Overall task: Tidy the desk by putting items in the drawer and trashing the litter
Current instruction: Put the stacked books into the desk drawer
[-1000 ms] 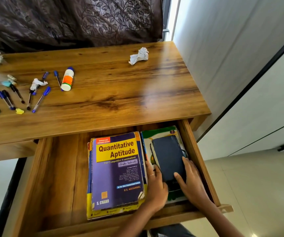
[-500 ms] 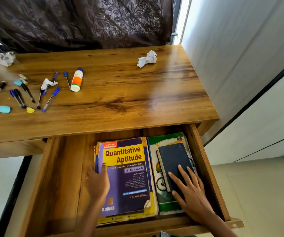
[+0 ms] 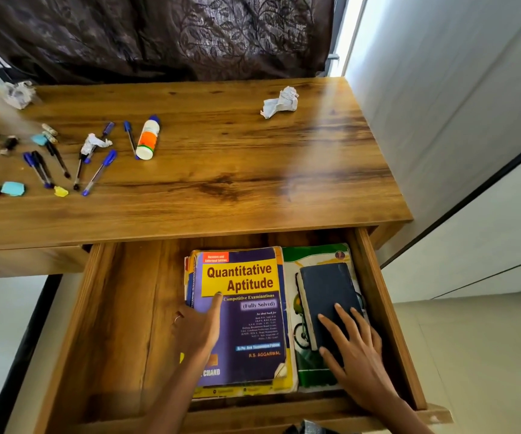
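Books are sitting squared away in the open wooden drawer (image 3: 121, 324), and both hands are working them flat. The left hand (image 3: 198, 328) is lying open along the left edge of the thick purple-and-yellow paperback titled Quantitative Aptitude (image 3: 246, 311), thumb pressing on the cover, gripping nothing. The right hand (image 3: 358, 349) is spreading its fingers, relaxed and unclenched, over the near end of the small dark blue hardbound notebook (image 3: 326, 296), which is lying on a green-and-white illustrated softcover book (image 3: 312, 368).

That paperback looks heavy and floppy with curling corners, so it's probably best handled by the spine side with a flat palm. The notebook seems stiff and light, easy to pinch by its edges.

Up on the wooden desk (image 3: 253, 183), the scattered blue and black ballpoint pens (image 3: 96, 172) are looking light and prone to rolling, likely best gathered as a bunch. The white glue bottle with an orange label (image 3: 148, 137) is lying on its side. The crumpled white paper ball (image 3: 279, 102) is soft, featherweight, fine for any loose grab.
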